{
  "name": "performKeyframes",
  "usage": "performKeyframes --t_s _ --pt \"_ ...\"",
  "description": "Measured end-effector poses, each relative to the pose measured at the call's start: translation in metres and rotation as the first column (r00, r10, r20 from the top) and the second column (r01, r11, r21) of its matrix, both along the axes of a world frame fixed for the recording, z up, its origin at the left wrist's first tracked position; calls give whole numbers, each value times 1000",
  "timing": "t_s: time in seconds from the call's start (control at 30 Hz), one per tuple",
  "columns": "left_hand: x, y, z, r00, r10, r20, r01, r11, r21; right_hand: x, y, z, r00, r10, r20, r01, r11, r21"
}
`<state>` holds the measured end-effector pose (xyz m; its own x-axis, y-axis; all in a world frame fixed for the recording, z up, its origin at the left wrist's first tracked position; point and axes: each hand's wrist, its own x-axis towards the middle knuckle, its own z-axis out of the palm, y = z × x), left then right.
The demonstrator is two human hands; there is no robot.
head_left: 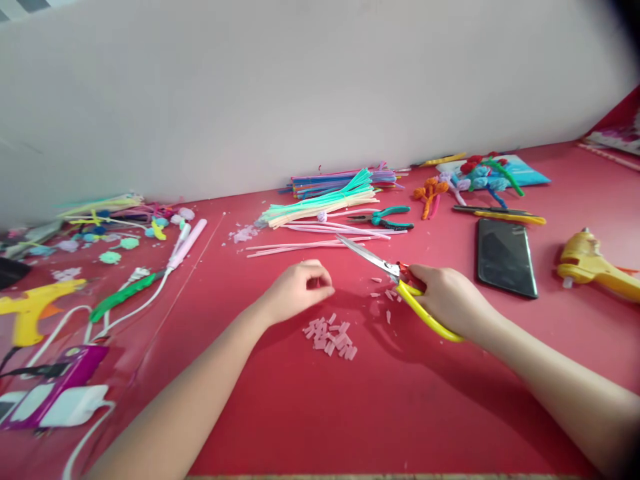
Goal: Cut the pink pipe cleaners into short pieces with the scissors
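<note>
My right hand (450, 300) grips yellow-handled scissors (395, 277), their blades pointing up and left over the red table (350, 400). To the left, my left hand (300, 287) is curled with thumb and fingertips pinched together; what it holds, if anything, is too small to make out. A small heap of short pink cut pieces (331, 339) lies just below the left hand. A few more pink bits (385, 297) are scattered near the scissor blades. Long pink pipe cleaners (320, 240) lie just beyond both hands.
Bundled pipe cleaners (330, 193) and green-handled pliers (387, 217) lie further back. A black phone (505, 257), a yellow glue gun (595, 263) and pipe-cleaner flowers (480, 173) are at right. At left are another glue gun (35, 307), cables, a charger (65, 403) and craft bits.
</note>
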<state>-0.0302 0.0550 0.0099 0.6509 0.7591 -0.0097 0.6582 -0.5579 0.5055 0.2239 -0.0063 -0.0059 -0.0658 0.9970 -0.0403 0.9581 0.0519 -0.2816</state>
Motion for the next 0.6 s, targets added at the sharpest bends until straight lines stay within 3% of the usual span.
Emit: performKeyframes --t_s 0.1,0.27,0.37,0.43,0.5,0.6 --pt "5 -19 6 995 -61 -78 53 994 -94 -1 0 -2 1000 14 6 -14 1000 0" --pt "13 -29 0 990 -5 -144 5 1000 2 -4 -1 0 1000 12 -12 -12 1000 -11" --pt "18 -28 -2 996 82 -46 -85 995 -59 -6 -2 3 998 -1 -60 1 1000 -7" --pt "24 -30 -1 979 172 105 -149 968 -202 -9 -4 7 987 -2 -158 -2 1000 -24" --pt "31 -34 0 925 274 263 -140 890 -434 -15 -8 13 949 9 -315 -37 996 -81" --pt "41 -46 -1 836 418 356 0 649 -761 -27 -16 23 841 4 -541 -141 967 -212"
